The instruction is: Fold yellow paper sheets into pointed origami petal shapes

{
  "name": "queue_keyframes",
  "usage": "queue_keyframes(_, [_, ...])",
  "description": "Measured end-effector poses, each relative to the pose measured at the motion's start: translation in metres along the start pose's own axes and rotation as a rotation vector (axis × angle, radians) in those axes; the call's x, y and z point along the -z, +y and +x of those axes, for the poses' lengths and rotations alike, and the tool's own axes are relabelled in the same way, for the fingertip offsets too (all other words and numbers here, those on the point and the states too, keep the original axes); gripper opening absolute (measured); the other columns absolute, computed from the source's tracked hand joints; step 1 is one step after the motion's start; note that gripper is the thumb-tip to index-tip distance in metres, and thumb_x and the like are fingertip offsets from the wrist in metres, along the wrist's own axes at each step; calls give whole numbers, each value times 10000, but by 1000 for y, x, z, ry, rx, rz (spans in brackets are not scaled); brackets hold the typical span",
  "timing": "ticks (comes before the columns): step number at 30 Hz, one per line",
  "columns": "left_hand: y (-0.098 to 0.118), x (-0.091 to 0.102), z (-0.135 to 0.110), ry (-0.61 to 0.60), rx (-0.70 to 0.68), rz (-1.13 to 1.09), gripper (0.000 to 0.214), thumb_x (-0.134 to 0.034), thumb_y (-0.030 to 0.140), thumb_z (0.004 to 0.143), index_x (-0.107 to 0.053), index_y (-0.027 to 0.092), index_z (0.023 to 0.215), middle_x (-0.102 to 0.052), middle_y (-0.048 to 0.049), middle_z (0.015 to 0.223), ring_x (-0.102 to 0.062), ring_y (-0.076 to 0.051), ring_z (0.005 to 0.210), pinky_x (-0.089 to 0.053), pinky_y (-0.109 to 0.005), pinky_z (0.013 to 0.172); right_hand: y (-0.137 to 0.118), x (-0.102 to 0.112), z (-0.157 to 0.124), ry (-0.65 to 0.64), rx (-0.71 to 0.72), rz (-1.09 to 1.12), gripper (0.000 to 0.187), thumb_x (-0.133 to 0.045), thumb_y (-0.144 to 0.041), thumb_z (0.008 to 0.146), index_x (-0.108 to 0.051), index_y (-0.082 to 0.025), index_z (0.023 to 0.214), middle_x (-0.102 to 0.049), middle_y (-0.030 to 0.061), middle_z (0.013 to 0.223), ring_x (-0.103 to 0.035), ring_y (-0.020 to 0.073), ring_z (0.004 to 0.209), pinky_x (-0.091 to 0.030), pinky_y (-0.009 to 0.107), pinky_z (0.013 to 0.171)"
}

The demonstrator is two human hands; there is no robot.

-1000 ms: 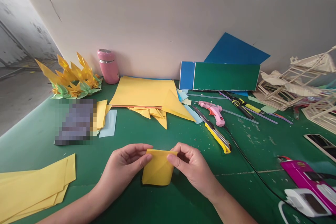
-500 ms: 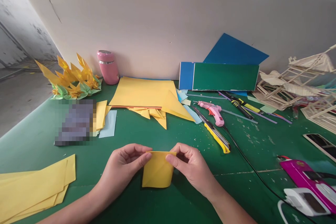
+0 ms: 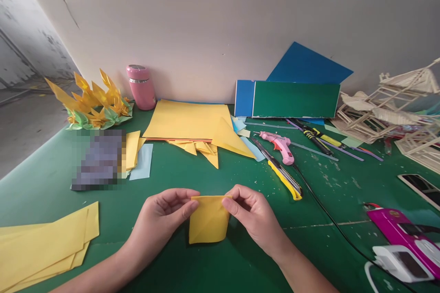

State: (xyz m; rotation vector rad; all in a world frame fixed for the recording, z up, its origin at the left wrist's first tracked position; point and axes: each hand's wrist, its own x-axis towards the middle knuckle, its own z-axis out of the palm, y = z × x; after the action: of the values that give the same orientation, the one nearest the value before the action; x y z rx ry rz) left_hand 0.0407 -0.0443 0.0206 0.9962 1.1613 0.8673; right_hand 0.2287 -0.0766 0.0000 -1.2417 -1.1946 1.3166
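A small folded piece of yellow paper [image 3: 208, 222] is held up between my two hands, just above the green table. My left hand [image 3: 165, 215] pinches its upper left corner between thumb and fingers. At the upper right corner, my right hand [image 3: 250, 215] grips it the same way. A faint diagonal crease crosses the paper, and its lower edge bows slightly. Longer yellow paper strips [image 3: 51, 242] lie stacked to the left of my left forearm. Beyond my hands is a pile of larger yellow sheets [image 3: 187, 121] with folded yellow pieces [image 3: 202, 147] poking out from under it.
A pink glue gun [image 3: 280, 146] and a yellow utility knife [image 3: 282, 176] lie right of centre, the cord trailing to a magenta power strip [image 3: 392, 224]. An orange-and-green paper model [image 3: 96, 105], a pink flask [image 3: 141, 89] and a wooden stick model [image 3: 388, 105] stand along the back.
My right hand has shifted slightly right and up along the paper's top edge. The paper has moved a little to the right, and its top edge looks more level.
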Motion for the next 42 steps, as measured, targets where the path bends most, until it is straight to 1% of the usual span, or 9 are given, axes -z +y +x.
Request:
queue_keyframes(12, [-2,1,0,-23,-24,-2,333,-866,463,491,-735,201,648,-738,4,640,-679,-119,625,-522,-118,571,-2,-1,0,36,68,-49,340,-662,-470,760,-546,-179,628,-528,-10,627,-459,120,590,-396,238,550])
queue_keyframes(19, [-1,1,-3,-28,-36,8,385,-851,504,511,-686,176,624,-724,-19,662,-669,-156,650,-540,-199,601,-3,-1,0,13,85,-31,321,-651,-484,782,-593,-185,680,-577,6,668,-511,138,634,-438,247,584])
queue_keyframes(22, [1,0,-2,-51,-48,22,394,-830,516,551,-656,173,639,-712,-19,667,-659,-158,657,-541,-223,620,-4,-1,-1,-25,73,-16,343,-615,-515,812,-602,-184,724,-564,4,674,-503,136,638,-432,243,584])
queue_keyframes(25, [0,-1,-1,-97,-68,34,405,-815,520,569,-610,175,631,-716,-31,706,-661,-164,686,-546,-242,649,-5,-2,-1,-16,66,-30,369,-607,-532,812,-560,-188,685,-526,-10,638,-475,129,607,-411,239,557])
queue_keyframes(29, [-5,-2,1,-120,-146,118,335,-797,441,594,-591,183,644,-690,-28,696,-653,-167,673,-543,-242,620,-4,-3,-1,11,89,-94,374,-592,-524,816,-528,-193,655,-506,-13,612,-457,131,590,-392,242,540])
queue_keyframes(33, [-8,-1,1,-176,-282,294,135,-674,338,706,-665,203,691,-685,-18,677,-640,-162,645,-529,-225,591,-4,-3,-1,28,129,-189,317,-567,-452,836,-547,-191,656,-530,-5,621,-460,137,598,-384,246,542])
queue_keyframes(37, [-6,0,0,-255,-417,476,192,-572,261,747,-754,225,700,-738,-51,788,-668,-191,711,-539,-244,650,-4,-4,-3,42,164,-247,274,-554,-396,840,-570,-189,661,-562,3,630,-484,142,610,-393,250,557])
queue_keyframes(40, [-4,0,-2,-266,-444,508,201,-574,255,761,-771,225,731,-731,-58,759,-658,-184,655,-525,-227,575,-5,-5,-3,22,163,-243,263,-558,-387,840,-590,-186,674,-584,11,642,-502,144,618,-405,249,561])
queue_keyframes(42, [-4,0,-3,-249,-446,502,196,-587,263,769,-778,233,738,-736,-57,754,-667,-193,663,-532,-237,584,-5,-5,-3,19,160,-223,276,-566,-401,838,-586,-187,666,-577,10,632,-496,141,609,-403,245,549])
